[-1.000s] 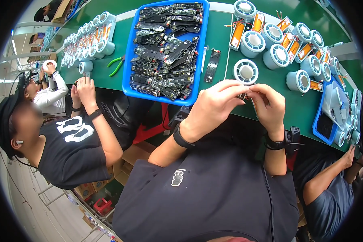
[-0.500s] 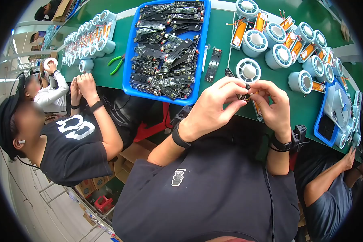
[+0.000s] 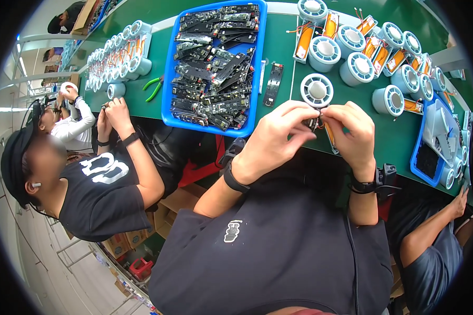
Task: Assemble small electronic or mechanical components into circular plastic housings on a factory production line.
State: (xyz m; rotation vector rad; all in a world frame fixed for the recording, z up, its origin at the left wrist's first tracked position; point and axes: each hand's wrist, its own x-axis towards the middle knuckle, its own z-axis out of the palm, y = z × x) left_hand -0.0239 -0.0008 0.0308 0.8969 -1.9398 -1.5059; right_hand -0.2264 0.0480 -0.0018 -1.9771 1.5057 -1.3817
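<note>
Both of my hands are raised together at the table's front edge, fingertips almost meeting. My left hand (image 3: 278, 136) is closed with its index finger and thumb at a small dark circuit board (image 3: 314, 124). My right hand (image 3: 353, 134) pinches at the board's upper end, where fine wires seem to run; the fingers hide most of this spot. Just beyond the fingertips stands a pale blue round fan unit (image 3: 317, 91) with a white hub. Part of an orange battery pack (image 3: 330, 137) shows beneath my right fingers.
To the left, a blue tray (image 3: 169, 89) is heaped with dark circuit boards; one loose board (image 3: 274, 84) lies beside it. Green-handled pliers (image 3: 153, 90) rest farther left. Several fan units (image 3: 357, 69) with batteries crowd the right. A smaller blue bin (image 3: 416, 167) and co-workers flank me.
My fingertips have drawn closer together over the board, and my left thumb has shifted lower. The whole view has moved slightly. The co-worker at left still has both hands raised.
</note>
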